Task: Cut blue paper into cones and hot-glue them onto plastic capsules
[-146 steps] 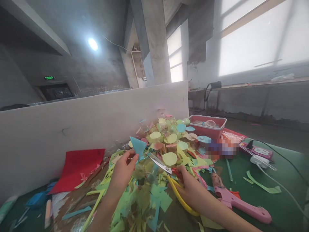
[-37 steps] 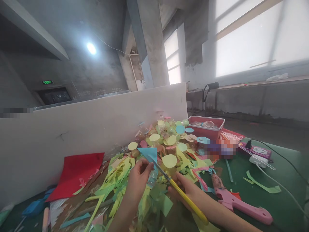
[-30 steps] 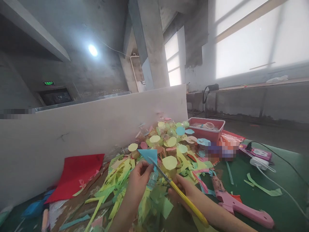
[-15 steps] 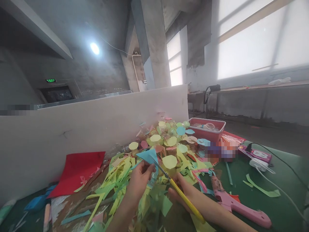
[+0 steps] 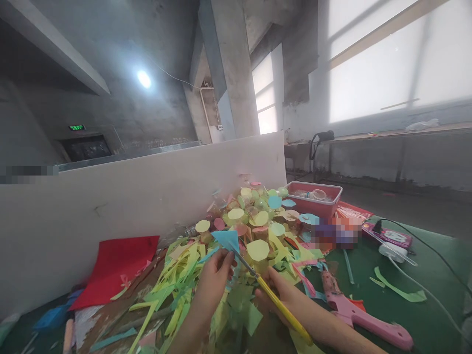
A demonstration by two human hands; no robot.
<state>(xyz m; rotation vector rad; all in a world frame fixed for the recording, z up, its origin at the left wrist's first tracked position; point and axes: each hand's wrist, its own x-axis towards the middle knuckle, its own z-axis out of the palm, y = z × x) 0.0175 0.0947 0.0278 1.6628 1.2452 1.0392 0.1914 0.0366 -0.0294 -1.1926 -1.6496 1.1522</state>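
Observation:
A folded piece of blue paper [image 5: 225, 239] is pinched between the thumb and fingers of my left hand [image 5: 217, 270]. My right hand [image 5: 275, 290] grips yellow-handled scissors [image 5: 282, 307], whose metal blades meet the paper's lower right edge beside my left fingertips. How far the blades are apart is too small to tell. Below and left of my hands lie yellow and green paper strips [image 5: 177, 285]. Just beyond the scissors sits a yellow paper octagon [image 5: 258, 250], among several other cut paper shapes and clear plastic pieces.
A pink bin [image 5: 317, 202] with clear plastic items stands at the back right. Red sheets [image 5: 118, 268] lie at left by a white panel [image 5: 147, 191]. On the green table [image 5: 435, 250] at right are a pink-handled tool [image 5: 383, 327], a purple power strip [image 5: 396, 238] and cables.
The view has shifted slightly. My left fingers have shifted a little on the blue paper, and the scissors stay at its edge.

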